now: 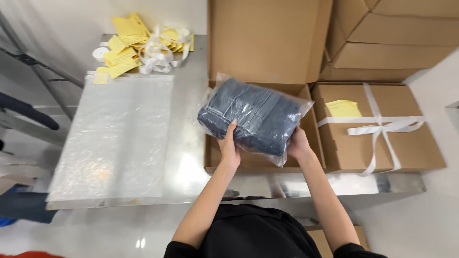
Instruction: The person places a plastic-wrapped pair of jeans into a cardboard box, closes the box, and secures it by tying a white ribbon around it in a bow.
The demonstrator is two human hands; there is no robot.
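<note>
Two hands hold one bagged garment (253,117), folded dark blue denim sealed in a clear plastic bag, above one open box (267,43) whose raised flap stands behind it. The left hand (229,148) grips the near left edge with the thumb up on the plastic; the right hand (299,143) clasps the near right edge, its fingers mostly hidden under the bag. One closed box (411,143) sits just right of the open one, tied with one white ribbon (382,126) and bearing one yellow slip (343,108). Stacked boxes (392,38) rise behind it, cut off by the top edge, so their number is unclear. One stack of clear bags (114,138) lies flat to the left; how many are in it cannot be told. At the far corner lies a pile of yellow tags (126,40) tangled with white ribbons (160,52), too jumbled to count. The inside of the open box is hidden by the garment. Everything rests on a shiny steel table (189,157), with a pale floor around it and a grey metal frame (33,62) at the left edge.
</note>
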